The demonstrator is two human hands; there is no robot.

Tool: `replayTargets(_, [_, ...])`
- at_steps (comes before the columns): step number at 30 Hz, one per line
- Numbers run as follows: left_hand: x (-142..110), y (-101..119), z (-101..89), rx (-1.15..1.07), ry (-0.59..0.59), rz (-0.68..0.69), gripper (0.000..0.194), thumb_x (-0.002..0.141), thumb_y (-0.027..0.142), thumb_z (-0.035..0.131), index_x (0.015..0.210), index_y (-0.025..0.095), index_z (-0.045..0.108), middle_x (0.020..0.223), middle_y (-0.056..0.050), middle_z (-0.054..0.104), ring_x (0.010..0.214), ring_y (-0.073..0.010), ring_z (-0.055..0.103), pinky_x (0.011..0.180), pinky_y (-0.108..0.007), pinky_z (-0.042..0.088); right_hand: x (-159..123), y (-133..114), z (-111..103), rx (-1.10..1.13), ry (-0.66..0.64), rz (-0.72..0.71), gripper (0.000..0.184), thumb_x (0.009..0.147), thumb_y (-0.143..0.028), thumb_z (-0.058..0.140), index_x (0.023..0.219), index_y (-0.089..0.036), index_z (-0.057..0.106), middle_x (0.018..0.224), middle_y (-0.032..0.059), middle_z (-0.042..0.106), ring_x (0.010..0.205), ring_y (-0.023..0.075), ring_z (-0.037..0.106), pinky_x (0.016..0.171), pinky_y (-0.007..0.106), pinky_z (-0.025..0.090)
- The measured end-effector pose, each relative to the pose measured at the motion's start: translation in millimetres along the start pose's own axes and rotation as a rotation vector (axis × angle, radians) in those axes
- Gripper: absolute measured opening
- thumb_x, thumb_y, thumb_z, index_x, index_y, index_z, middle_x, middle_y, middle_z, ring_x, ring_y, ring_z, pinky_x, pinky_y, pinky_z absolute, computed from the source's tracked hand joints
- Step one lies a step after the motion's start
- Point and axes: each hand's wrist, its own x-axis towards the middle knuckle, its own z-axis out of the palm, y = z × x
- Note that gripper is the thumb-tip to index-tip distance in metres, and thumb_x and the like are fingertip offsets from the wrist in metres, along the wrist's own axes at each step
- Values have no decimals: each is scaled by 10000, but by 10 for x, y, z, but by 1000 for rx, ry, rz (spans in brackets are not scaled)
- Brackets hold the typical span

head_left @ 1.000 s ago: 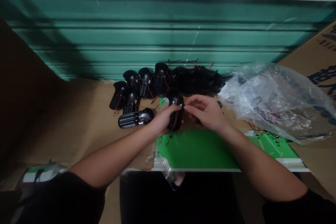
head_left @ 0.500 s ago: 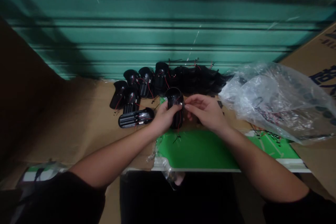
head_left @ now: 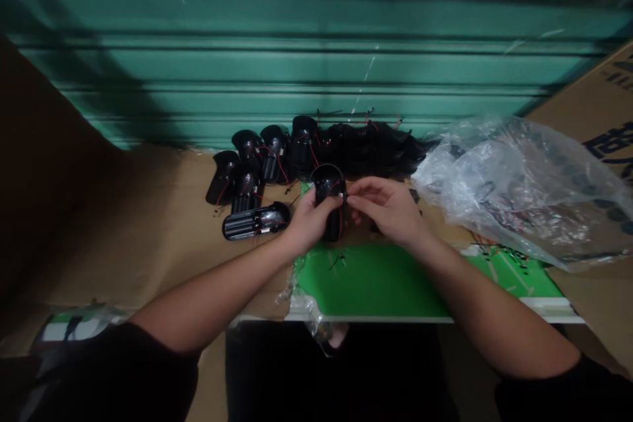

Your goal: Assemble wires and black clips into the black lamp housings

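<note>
My left hand [head_left: 312,216] is wrapped round a black plastic housing [head_left: 328,179], its thumb lying across the front. The housing is held upright, rounded end away from me, and a thin red wire with a small connector [head_left: 341,258] dangles from its near end. At the housing's right edge, the thumb and forefinger of my right hand [head_left: 383,208] are pinched together; what they hold, if anything, is too small to make out. Another black housing [head_left: 256,221] lies on its side left of my left hand, its ribbed part showing.
Several similar black housings [head_left: 247,171] with red wires stand behind, with a dark pile [head_left: 370,148] to their right. A clear plastic bag [head_left: 494,178] holding wires lies at right. Loose wires [head_left: 509,254] rest on the green board [head_left: 386,283]. Cardboard [head_left: 173,237] covers the left side.
The dangling wire end below the housing has swung slightly to the right. Both hands keep nearly the same place and grip.
</note>
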Motion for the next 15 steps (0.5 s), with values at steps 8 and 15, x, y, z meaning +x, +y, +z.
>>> replayTargets(8, [-5,6,1,14,2,8,426,741,397,744,1021,154,533,713,16,638,564,-116,615,587,-256,530,2,-24,35,60,16,23,493,651,-392,1013,952,-126,726,794,62,720,614,158,683,589,270,609])
replayTargets(15, [12,-23,-23,6,-17,-9,418,745,404,752,1011,150,552,728,8,643,570,-118,621,590,-259,538,5,-23,34,56,9,28,491,661,-426,1007,931,-131,722,773,61,717,611,162,683,589,276,608])
